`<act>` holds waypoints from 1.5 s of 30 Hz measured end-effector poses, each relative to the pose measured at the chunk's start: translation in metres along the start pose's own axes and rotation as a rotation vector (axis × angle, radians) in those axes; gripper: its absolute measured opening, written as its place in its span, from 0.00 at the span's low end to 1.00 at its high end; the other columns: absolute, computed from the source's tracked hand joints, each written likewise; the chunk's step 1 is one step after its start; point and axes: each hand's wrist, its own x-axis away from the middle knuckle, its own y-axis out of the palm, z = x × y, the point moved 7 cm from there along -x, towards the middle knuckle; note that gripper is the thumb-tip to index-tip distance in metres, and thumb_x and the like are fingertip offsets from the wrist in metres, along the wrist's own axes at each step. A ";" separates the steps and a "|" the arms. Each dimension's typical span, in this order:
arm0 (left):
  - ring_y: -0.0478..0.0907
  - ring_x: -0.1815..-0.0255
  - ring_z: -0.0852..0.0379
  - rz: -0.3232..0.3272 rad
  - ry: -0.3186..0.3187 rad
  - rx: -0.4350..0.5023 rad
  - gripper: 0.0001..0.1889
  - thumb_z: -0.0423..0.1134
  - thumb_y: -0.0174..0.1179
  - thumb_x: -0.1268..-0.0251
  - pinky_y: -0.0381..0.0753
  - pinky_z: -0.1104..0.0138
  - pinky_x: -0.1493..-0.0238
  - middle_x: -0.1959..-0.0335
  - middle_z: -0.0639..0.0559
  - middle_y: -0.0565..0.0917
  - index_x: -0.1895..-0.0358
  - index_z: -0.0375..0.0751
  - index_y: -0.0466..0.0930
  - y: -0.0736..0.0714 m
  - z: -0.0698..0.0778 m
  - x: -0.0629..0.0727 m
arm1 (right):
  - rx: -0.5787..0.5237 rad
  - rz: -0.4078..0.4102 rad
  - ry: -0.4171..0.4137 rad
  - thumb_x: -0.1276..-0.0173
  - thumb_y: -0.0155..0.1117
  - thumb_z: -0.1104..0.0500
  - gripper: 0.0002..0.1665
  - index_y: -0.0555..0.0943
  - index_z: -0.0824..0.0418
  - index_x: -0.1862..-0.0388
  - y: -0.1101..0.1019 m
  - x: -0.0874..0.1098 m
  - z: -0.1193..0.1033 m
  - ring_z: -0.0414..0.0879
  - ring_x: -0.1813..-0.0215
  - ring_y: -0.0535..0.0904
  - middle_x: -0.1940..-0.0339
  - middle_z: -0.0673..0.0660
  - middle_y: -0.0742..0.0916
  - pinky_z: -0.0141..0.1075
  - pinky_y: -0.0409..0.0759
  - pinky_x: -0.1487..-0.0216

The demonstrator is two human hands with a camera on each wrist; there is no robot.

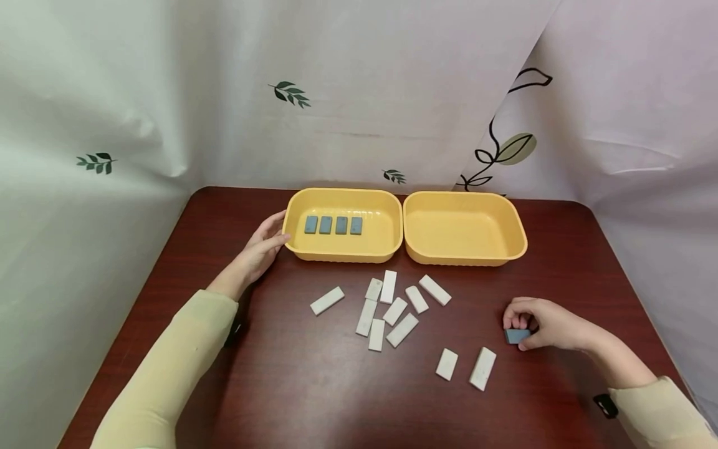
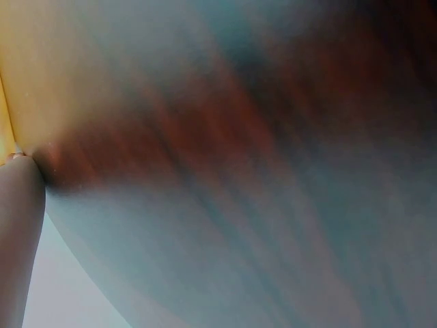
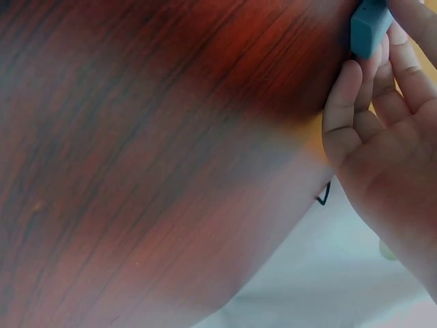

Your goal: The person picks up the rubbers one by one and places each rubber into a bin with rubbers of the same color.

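Right hand (image 1: pixel 546 323) is pinching a blue block (image 1: pixel 516 337) between thumb and fingers. White blocks (image 1: pixel 482 369) are lying left of that grip. Farther left, left hand (image 1: pixel 259 251) is holding the left tray (image 1: pixel 381 234), likely steadying it; four blocks (image 1: pixel 341 225) are sitting inside.

- Head view: looks from above, forward and down, taking in most of the counter (image 1: pixel 303 386) and the curtain (image 1: pixel 348 131) behind it.
- Left wrist view: very near, tilted and mostly blurred; shares the left yellow tray (image 1: pixel 382 232) with the head view.
- Right wrist view: close and tilted, the right grip (image 3: pixel 382 147) at its right edge; shares the blue block (image 3: pixel 369 33) with the head view.
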 end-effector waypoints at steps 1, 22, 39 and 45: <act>0.63 0.24 0.59 0.002 0.001 0.004 0.35 0.27 0.50 0.20 0.69 0.78 0.31 0.20 0.53 0.62 0.15 0.44 0.53 0.000 0.000 0.000 | -0.001 -0.002 0.004 0.51 0.85 0.68 0.25 0.81 0.50 0.60 0.000 0.000 0.001 0.39 0.64 0.73 0.67 0.46 0.78 0.30 0.73 0.68; 0.60 0.20 0.55 0.003 -0.007 0.002 0.35 0.27 0.49 0.20 0.67 0.78 0.31 0.22 0.55 0.63 0.14 0.45 0.52 0.000 0.000 0.001 | -0.011 -0.020 0.069 0.49 0.85 0.66 0.23 0.80 0.52 0.61 0.002 0.001 0.003 0.35 0.66 0.73 0.69 0.45 0.78 0.32 0.72 0.69; 0.59 0.19 0.54 -0.006 -0.008 -0.008 0.35 0.27 0.50 0.20 0.67 0.77 0.29 0.21 0.54 0.62 0.14 0.46 0.52 0.000 0.000 0.001 | -0.009 -0.028 0.053 0.43 0.82 0.66 0.20 0.79 0.51 0.63 -0.001 0.002 -0.004 0.33 0.67 0.74 0.71 0.43 0.78 0.29 0.74 0.70; 0.58 0.18 0.53 -0.004 -0.011 -0.006 0.35 0.27 0.50 0.20 0.66 0.77 0.28 0.20 0.53 0.61 0.14 0.46 0.52 0.000 0.000 0.001 | 0.003 -0.011 0.035 0.43 0.82 0.68 0.21 0.78 0.51 0.63 -0.005 -0.002 -0.010 0.36 0.67 0.75 0.72 0.43 0.78 0.29 0.74 0.70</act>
